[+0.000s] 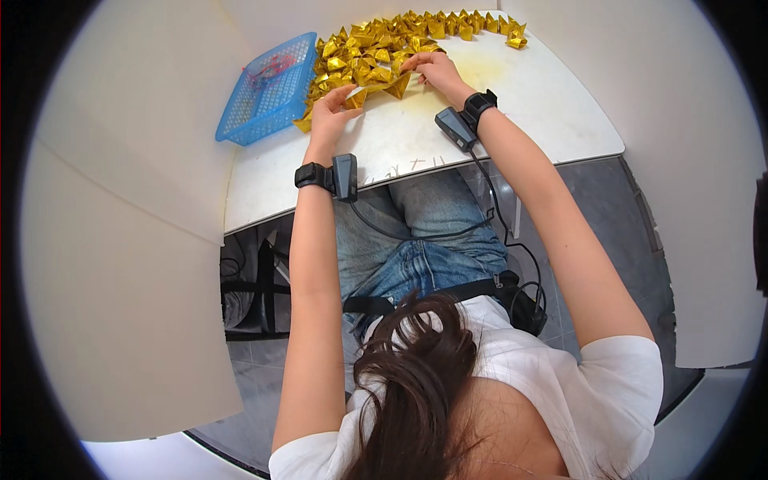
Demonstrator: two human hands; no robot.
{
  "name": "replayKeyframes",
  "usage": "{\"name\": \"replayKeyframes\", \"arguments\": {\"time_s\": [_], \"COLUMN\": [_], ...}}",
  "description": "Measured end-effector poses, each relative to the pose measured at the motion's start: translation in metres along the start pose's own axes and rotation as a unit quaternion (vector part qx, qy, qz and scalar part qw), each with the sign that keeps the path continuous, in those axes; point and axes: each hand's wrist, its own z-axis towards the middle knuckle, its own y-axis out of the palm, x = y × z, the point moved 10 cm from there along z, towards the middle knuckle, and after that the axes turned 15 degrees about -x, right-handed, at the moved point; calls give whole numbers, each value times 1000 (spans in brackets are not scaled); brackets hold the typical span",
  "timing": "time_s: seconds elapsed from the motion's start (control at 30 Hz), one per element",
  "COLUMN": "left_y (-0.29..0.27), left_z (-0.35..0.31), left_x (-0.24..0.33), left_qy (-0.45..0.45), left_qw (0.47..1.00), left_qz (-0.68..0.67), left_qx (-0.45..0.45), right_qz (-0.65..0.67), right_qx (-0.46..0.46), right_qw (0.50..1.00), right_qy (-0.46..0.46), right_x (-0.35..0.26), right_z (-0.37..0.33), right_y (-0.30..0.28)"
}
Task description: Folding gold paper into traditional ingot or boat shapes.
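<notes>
1. The left hand (326, 122) is curled loosely, thumb apart from the fingers, at the near edge of the heap of gold foil pieces (376, 56). A folded gold piece (357, 98) shows between its thumb and fingers; I cannot tell whether they pinch it or merely rest against it.

2. The right hand (438, 74) is half spread, palm turned toward the left hand, its index finger and thumb extended over the heap's right side. Their tips meet the gold foil there, just beside a pointed gold piece (398, 86); whether they grasp anything is too small to tell.

3. The two hands stand a little apart, with shiny foil filling the space between them.

4. The heap lies at the far side of the white table (512, 104), and a row of similar pieces (466, 30) trails off to the right along the back.

5. The blue basket (264, 126) sits left of the heap, tight beside it, with something pinkish-red (274, 68) inside.

6. Each wrist wears a black strap with a grey box.
</notes>
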Motion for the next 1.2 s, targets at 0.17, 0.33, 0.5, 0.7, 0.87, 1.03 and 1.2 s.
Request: {"name": "replayKeyframes", "arguments": {"time_s": [0.17,0.33,0.5,0.7,0.87,1.03,1.2], "left_y": [-5,-10,-15,-23,-23,-21,-12], "left_z": [5,5,2,3,-6,-8,2], "left_x": [-10,-17,-21,-18,-7,-2,-13], "left_qy": [7,6,-24,28,36,36,0], "left_qw": [999,999,999,993,988,993,997], "left_qz": [32,-17,7,-50,-83,-45,-64], "left_qx": [29,47,46,103,121,99,39], "right_qz": [-1,-21,-23,37,17,113,208], "right_qx": [18,36,45,104,-144,-253,-327], "right_qw": [1000,999,999,993,951,837,758], "right_qy": [16,6,-1,-39,-275,-472,-525], "right_x": [-1,-6,-11,-42,-175,-307,-338], "right_z": [-1,-5,-6,-16,-89,-261,-294], "right_y": [0,-6,-5,-13,82,128,132]}}
